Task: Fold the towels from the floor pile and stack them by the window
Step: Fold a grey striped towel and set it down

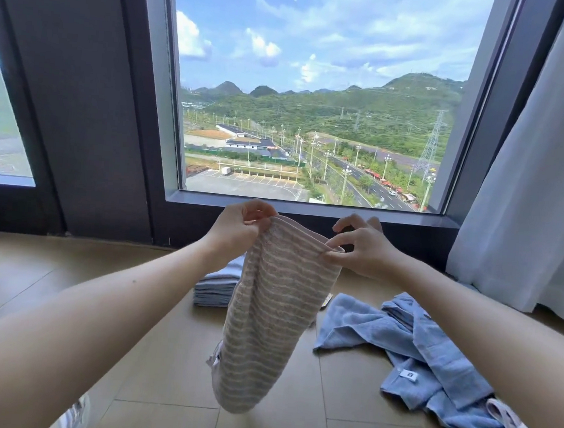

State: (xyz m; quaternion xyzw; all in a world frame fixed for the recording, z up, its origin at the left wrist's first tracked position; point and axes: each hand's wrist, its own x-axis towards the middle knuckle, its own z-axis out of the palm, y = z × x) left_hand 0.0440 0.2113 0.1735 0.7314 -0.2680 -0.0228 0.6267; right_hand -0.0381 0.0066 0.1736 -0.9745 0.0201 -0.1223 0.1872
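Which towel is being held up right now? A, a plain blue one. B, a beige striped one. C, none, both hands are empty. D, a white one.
B: the left hand and the right hand each pinch the top edge of the beige striped towel, which hangs down from them, while the loose blue towels lie on the floor.

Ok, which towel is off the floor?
The striped towel, pinched by left hand and right hand; the blue stack and loose pile lie on the floor.
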